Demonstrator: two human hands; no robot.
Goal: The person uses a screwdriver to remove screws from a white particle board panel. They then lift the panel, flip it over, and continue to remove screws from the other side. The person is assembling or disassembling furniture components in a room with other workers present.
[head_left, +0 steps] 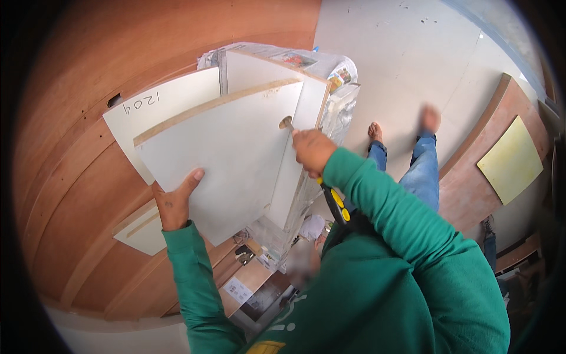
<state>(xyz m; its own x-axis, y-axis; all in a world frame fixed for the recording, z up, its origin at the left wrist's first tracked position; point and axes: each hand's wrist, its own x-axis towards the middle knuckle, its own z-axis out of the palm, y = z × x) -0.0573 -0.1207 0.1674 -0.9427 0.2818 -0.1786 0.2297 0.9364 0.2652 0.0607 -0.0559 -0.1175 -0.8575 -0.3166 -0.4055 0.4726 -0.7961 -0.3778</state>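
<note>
A white board (218, 147) with a raw wood edge stands tilted in front of me. My left hand (177, 197) grips its lower left edge, thumb on the white face and fingers hidden behind. Near the board's right side is a round hole (284, 122). My right hand (314, 151) is closed round a hand tool (336, 203) with a black and yellow handle, its metal end at the hole. The fist covers the tool's middle, so its exact kind cannot be made out. The handle sticks out below my fist, toward my body.
Behind the held board are another white panel (171, 97) with handwriting and a plastic-wrapped stack (339, 112). Large brown wood panels (71, 177) line the left. Right of my legs lies a curved reddish board (471, 177) bearing a yellowish sheet (512, 159). A person (309, 248) is partly visible below.
</note>
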